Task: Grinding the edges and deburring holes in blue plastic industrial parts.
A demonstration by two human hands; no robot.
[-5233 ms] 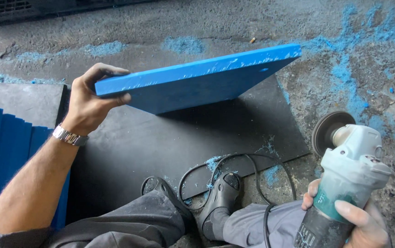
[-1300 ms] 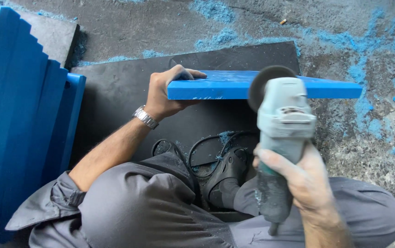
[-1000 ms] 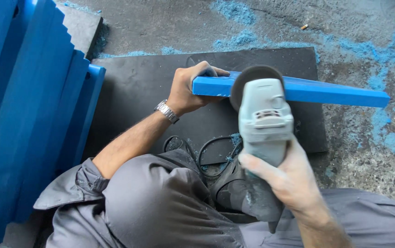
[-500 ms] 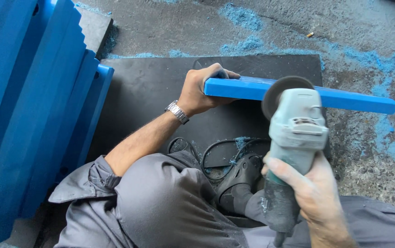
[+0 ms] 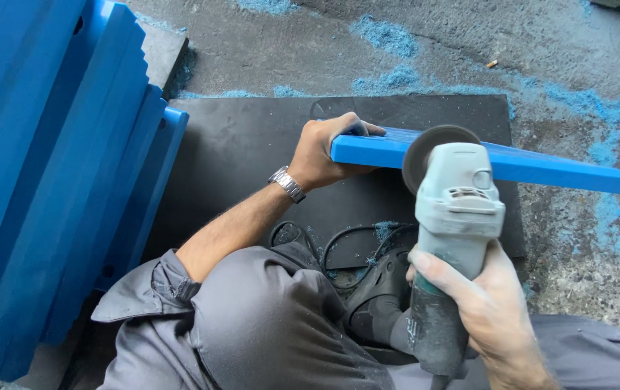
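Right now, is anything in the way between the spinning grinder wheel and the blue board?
Nothing visible. The grinder in the right hand has its disc at the blue board edge; the left hand grips the board's end, off to the side.

Single head-worn view, looking steeply down, close over the lap

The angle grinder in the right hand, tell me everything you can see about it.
The angle grinder has a pale grey-green head with vent slots and a darker, dust-covered body. Its round grey disc sits at the front, against the near edge of the blue board. The right hand wraps the body in a full grip, tool pointing away from the person. The left hand holds the board's end above the black mat. Whether the disc spins cannot be told.
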